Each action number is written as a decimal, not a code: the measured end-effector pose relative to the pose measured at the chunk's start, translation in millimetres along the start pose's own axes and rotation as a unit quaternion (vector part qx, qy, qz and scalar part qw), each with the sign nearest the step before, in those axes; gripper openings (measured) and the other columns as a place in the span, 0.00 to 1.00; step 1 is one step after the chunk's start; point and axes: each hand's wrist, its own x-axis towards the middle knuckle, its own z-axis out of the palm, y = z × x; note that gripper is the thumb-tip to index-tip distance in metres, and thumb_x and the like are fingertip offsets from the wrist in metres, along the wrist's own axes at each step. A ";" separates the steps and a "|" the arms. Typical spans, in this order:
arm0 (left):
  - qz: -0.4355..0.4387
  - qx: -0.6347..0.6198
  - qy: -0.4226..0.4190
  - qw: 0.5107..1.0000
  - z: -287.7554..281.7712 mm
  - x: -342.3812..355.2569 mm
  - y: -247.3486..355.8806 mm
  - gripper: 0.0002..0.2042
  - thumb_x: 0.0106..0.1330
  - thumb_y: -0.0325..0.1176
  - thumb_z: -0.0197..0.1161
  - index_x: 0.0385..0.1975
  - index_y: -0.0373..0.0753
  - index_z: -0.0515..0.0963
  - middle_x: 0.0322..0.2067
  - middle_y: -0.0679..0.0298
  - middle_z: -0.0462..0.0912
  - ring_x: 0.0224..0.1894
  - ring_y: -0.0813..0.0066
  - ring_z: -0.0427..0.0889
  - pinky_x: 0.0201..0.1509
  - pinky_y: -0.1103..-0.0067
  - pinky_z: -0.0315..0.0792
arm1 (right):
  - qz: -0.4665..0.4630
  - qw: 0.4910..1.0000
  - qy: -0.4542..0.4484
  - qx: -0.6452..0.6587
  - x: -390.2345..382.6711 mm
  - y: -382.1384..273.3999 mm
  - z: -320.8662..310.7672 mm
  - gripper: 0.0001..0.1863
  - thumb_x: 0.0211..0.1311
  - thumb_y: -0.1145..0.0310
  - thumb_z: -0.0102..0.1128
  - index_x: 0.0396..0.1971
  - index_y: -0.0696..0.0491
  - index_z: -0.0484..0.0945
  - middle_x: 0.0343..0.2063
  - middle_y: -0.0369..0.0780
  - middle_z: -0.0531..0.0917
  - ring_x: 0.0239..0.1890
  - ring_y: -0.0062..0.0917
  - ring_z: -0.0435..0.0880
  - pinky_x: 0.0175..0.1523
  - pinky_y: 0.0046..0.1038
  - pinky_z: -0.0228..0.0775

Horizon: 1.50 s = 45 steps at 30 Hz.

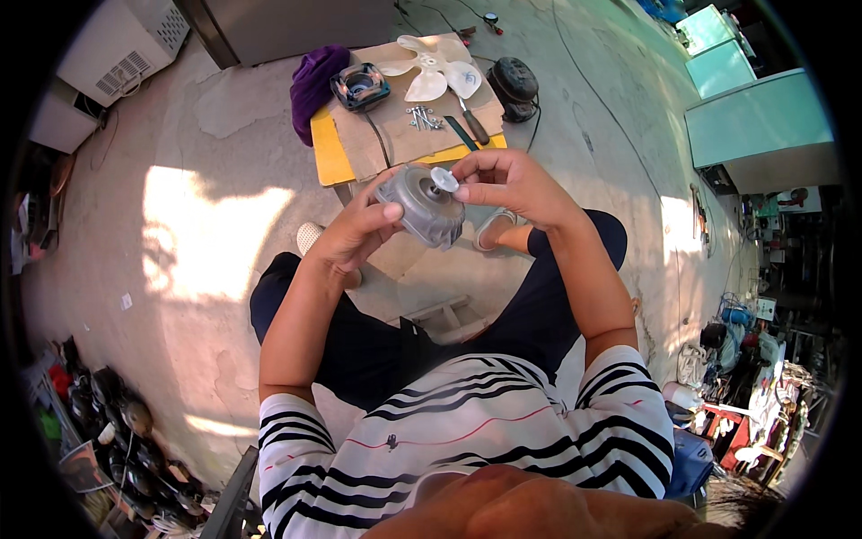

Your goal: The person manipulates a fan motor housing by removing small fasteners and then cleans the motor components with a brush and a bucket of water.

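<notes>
My left hand [368, 225] grips a grey metal motor housing [422, 220] from its left side, its shaft end facing up. My right hand [494, 180] pinches a small white round disc [444, 179] at the shaft; whether it sits on the shaft I cannot tell. Beyond them, cardboard [377, 139] covers part of a yellow-topped stool [328, 153]. On it lie a white five-blade fan [431, 67], a black square fan frame [377, 94], several bolts [422, 118], a dark-handled screwdriver [476, 128] and a green flat strip [458, 130].
A purple cloth [310, 76] hangs at the stool's left corner. A black bulbous object [512, 90] with a cord stands right of it. White appliances [108, 49] are at upper left, pale green cabinets [754, 117] at right. Piles of parts [117, 431] lie along both sides.
</notes>
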 end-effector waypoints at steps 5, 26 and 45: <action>-0.005 0.036 0.010 0.999 -1.2 2.4 -0.4 0.45 0.46 0.47 0.74 0.65 0.38 0.62 0.57 0.59 0.72 0.62 0.66 0.69 0.69 0.71 0.58 | 0.010 1.000 -0.009 0.006 2.5 5.9 1.2 0.15 0.56 0.68 0.69 0.41 0.60 0.81 0.31 0.33 0.81 0.36 0.14 0.78 0.44 0.19 0.71; 0.094 0.032 0.087 0.991 -22.8 8.1 7.7 0.36 0.56 0.47 0.67 0.62 0.36 0.64 0.55 0.58 0.74 0.55 0.67 0.77 0.62 0.70 0.70 | 0.026 0.987 0.146 -0.069 -18.5 103.4 4.9 0.11 0.64 0.63 0.59 0.41 0.53 0.80 0.33 0.32 0.79 0.41 0.21 0.74 0.49 0.26 0.65; 0.052 -0.105 0.053 0.992 -30.2 22.6 -5.9 0.29 0.62 0.48 0.64 0.57 0.35 0.68 0.52 0.52 0.78 0.47 0.58 0.84 0.60 0.69 0.73 | -0.266 0.844 0.356 -0.302 -18.2 48.3 54.1 0.13 0.48 0.66 0.72 0.38 0.44 0.86 0.30 0.29 0.79 0.39 0.25 0.71 0.50 0.29 0.58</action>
